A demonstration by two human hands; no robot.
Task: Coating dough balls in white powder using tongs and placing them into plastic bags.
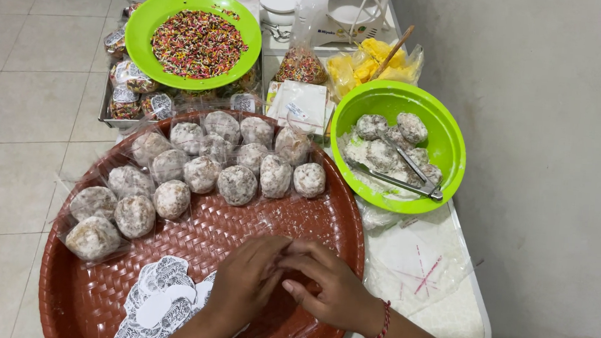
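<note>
powdery wrapped balls (237,184) on woven tray (90,295)

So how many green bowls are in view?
2. One green bowl of coloured sprinkles sits at the top left; the other green bowl, with coated balls and tongs, sits right of the woven tray.

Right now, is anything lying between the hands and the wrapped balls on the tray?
Nothing visible does. Bare woven tray lies between the left hand, the right hand and the nearest wrapped balls. The sticker sheet lies off to the left, beside the left wrist.
</note>
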